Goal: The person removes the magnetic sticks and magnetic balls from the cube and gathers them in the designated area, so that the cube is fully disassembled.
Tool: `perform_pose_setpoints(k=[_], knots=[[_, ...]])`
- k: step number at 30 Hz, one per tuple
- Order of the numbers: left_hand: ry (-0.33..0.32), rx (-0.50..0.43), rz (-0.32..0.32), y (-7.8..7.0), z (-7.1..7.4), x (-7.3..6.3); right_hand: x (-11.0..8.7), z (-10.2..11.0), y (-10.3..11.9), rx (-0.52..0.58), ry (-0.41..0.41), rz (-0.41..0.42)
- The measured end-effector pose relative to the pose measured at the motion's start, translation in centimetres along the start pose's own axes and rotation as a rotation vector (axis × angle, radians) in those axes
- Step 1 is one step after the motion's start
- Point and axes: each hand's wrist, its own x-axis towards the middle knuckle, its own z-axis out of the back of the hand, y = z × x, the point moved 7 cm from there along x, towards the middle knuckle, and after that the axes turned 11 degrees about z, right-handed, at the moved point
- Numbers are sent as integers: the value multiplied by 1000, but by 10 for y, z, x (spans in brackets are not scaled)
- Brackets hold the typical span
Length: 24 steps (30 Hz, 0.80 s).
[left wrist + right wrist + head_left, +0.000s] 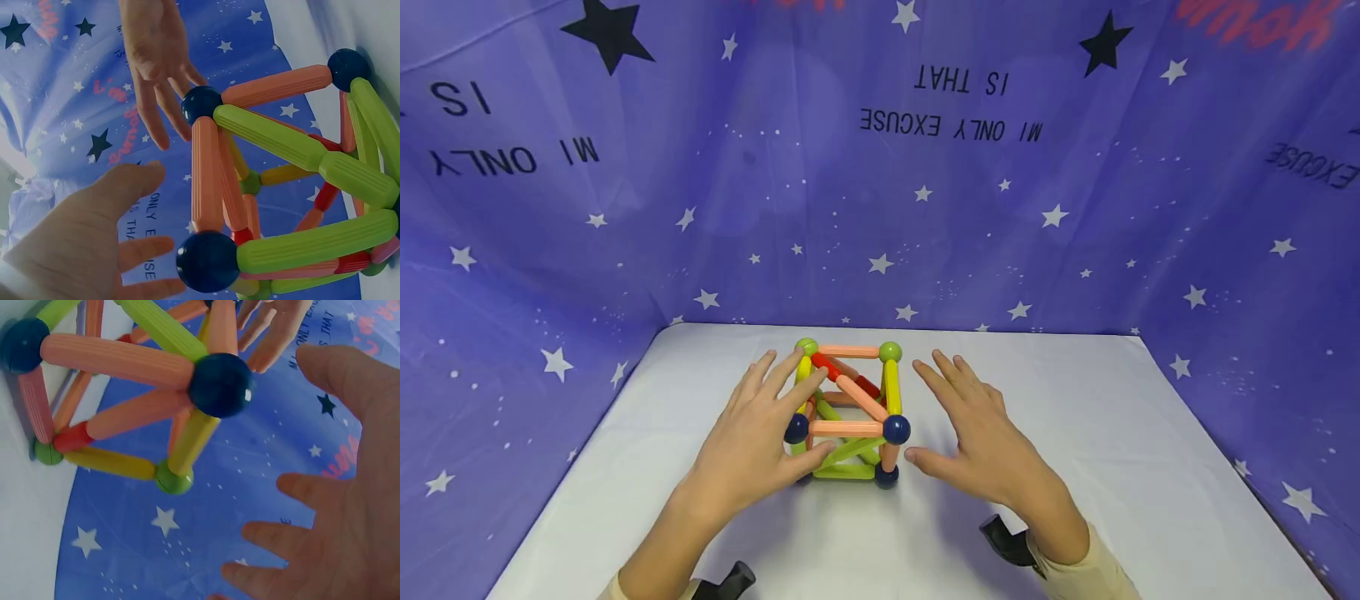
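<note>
Beige sleeves (1090, 567) sit closest to the head cam on my feed. Left hand (756, 437) is splayed beside the ball-and-rod frame (846, 428), gripping nothing; can't tell if a fingertip brushes it. Right hand (981, 429) is spread too, clear of it. Frame's on the white counter (1075, 408) between them, too boxy for me to call a long axis; its top diagonal (861, 397) runs far left to near right.

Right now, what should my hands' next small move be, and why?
Probably draw the left hand and right hand back: both are open beside the stick-and-ball frame, neither grips it, yet it stands upright on the white table.
</note>
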Motion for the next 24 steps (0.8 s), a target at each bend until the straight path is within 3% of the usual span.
perform_pose_setpoints(k=[6,15,24], knots=[[60,-84,-25,5,-4,2,12,-15,4,125,-14,61],[69,-116,-46,6,-6,3,19,-31,16,279,-162,225],[70,-76,-65,7,-13,5,23,-37,24,154,-280,259]])
